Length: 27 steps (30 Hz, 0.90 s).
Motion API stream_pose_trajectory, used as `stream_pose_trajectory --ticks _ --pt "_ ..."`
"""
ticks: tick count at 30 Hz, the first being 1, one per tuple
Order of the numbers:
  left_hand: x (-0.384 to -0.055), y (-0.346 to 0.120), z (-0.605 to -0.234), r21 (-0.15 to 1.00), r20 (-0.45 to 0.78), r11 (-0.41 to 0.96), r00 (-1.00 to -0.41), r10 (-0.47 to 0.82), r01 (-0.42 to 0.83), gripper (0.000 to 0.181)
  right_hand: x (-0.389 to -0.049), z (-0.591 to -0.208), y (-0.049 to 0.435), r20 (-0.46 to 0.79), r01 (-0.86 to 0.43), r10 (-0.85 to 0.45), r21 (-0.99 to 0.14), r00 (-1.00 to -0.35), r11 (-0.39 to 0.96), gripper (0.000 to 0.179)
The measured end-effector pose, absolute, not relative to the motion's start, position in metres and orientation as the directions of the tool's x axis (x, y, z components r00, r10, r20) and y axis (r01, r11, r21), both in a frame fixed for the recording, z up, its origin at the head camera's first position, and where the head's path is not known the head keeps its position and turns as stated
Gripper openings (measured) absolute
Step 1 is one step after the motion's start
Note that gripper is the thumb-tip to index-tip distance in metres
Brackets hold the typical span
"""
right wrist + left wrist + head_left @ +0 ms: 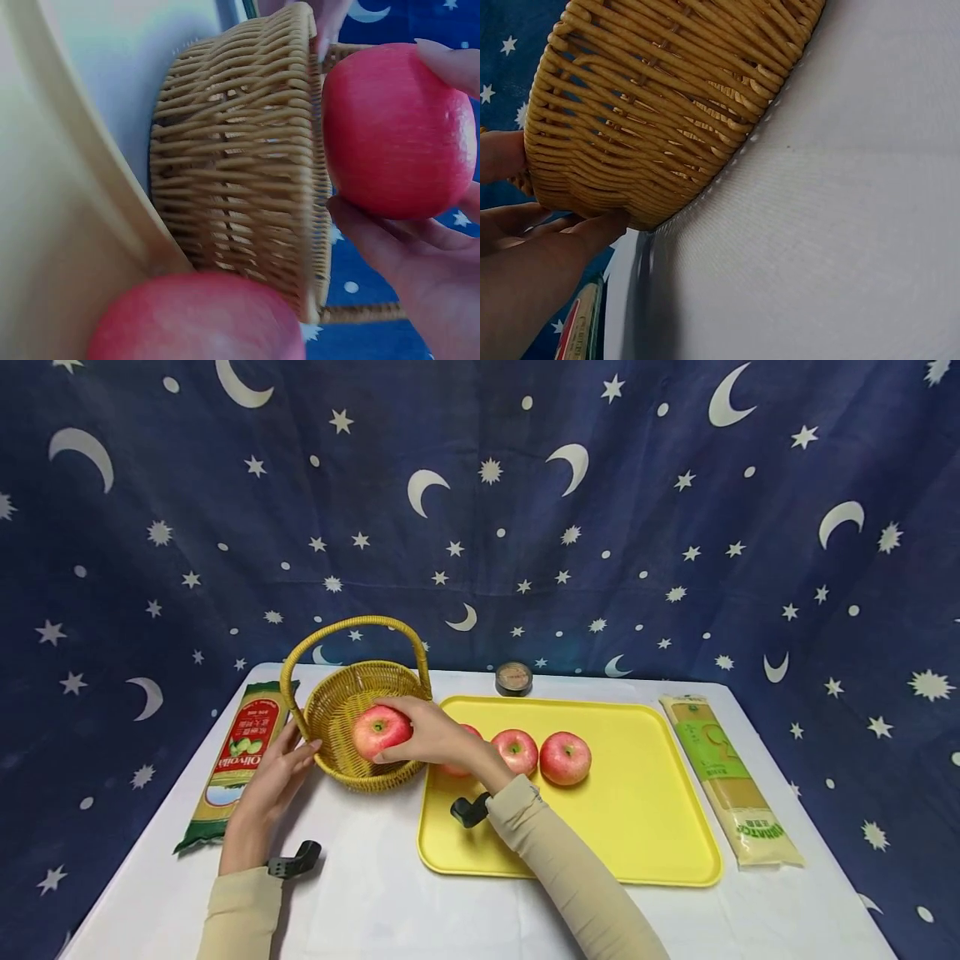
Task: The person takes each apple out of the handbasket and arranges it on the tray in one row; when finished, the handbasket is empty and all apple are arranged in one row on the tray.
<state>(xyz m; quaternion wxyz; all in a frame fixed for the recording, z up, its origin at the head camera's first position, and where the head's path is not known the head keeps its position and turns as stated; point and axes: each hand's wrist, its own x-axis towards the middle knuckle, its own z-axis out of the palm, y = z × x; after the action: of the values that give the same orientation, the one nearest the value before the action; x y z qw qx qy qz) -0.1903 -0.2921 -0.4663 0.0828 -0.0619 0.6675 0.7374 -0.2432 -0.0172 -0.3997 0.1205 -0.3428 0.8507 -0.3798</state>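
Note:
My right hand (431, 733) grips a red apple (381, 731) over the wicker basket (330, 702), which has a tall arched handle. In the right wrist view this apple (397, 131) sits between thumb and fingers, right at the basket's rim (304, 165). My left hand (273, 777) pinches the basket's left rim near the foot of the handle, thumb on one side and fingers beneath, as the left wrist view shows. On the yellow tray (637, 827) two apples (566, 758) lie in plain sight; a third (454, 770) is partly hidden behind my right wrist.
A red and green bag of noodles (242, 747) lies left of the basket. Another noodle bag (731, 777), with a green label, lies right of the tray. Behind the tray stands a small round dark container (513, 678). A star-patterned cloth (495, 577) hangs at the back.

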Motion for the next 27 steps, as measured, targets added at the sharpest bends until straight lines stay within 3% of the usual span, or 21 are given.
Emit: stream_pose_trajectory --ticks 14,27 --pt "-0.188 -0.293 -0.464 0.977 -0.179 -0.107 -0.983 0.052 -0.183 0.081 -0.215 -0.383 0.049 0.139 -0.445 -0.593 -0.798 -0.793 0.407 0.082" --pt "-0.189 -0.293 -0.467 0.982 -0.161 -0.095 -0.985 0.059 -0.166 0.079 -0.194 -0.381 0.129 0.167 -0.400 -0.476 -0.802 -0.863 0.443 0.082"
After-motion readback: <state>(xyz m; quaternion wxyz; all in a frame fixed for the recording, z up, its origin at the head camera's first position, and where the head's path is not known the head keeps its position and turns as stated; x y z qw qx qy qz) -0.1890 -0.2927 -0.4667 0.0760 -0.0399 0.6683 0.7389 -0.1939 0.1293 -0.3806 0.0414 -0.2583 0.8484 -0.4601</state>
